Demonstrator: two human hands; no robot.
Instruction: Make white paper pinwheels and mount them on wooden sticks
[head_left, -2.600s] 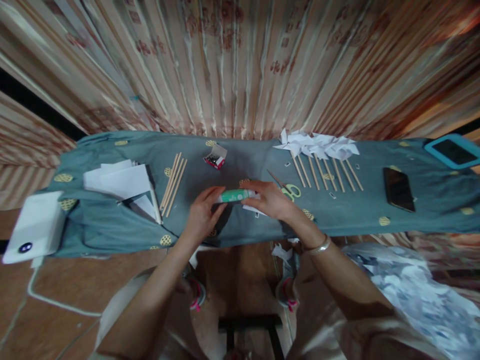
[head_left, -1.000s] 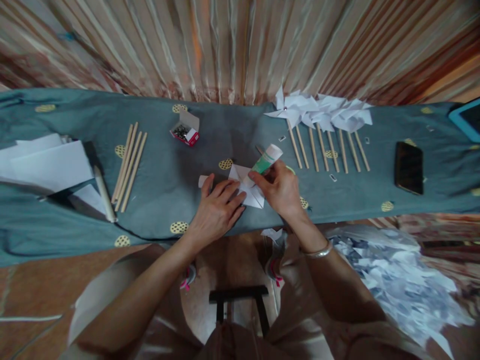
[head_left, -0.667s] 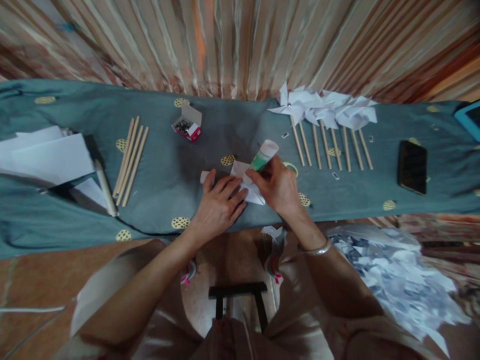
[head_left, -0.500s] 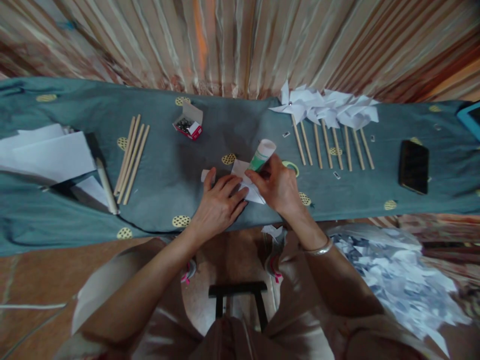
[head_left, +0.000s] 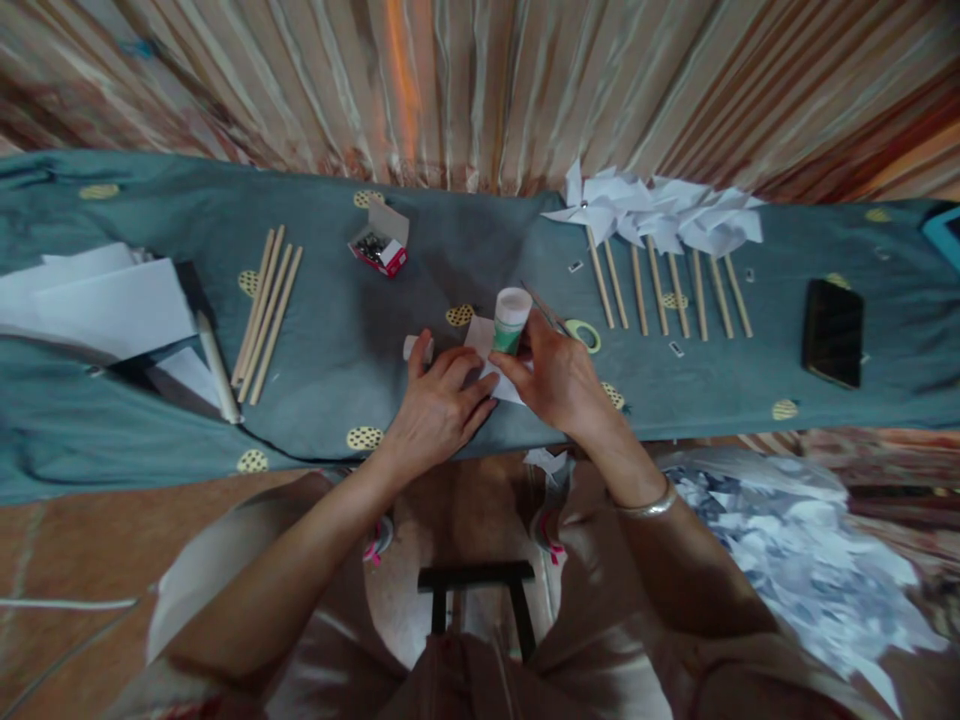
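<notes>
My right hand (head_left: 559,385) grips a green and white glue stick (head_left: 511,318), held nearly upright with its tip down on a cut white paper piece (head_left: 487,355) on the blue-grey cloth. My left hand (head_left: 437,405) lies flat with fingers stretched out, pressing the paper's left side. A small white cap (head_left: 410,347) lies just beyond my left thumb. Green-handled scissors (head_left: 576,330) rest right behind my right hand.
Loose wooden sticks (head_left: 265,310) and white paper sheets (head_left: 105,305) lie left, with a small red box of pins (head_left: 382,245) behind. White paper pinwheels on sticks (head_left: 660,240) and a black phone (head_left: 832,332) lie right. Paper scraps (head_left: 787,560) cover the floor at right.
The glue stick went from being held level in both hands to tip-down on the paper, and has swung from tilted right to nearly upright. My left hand now presses the paper.
</notes>
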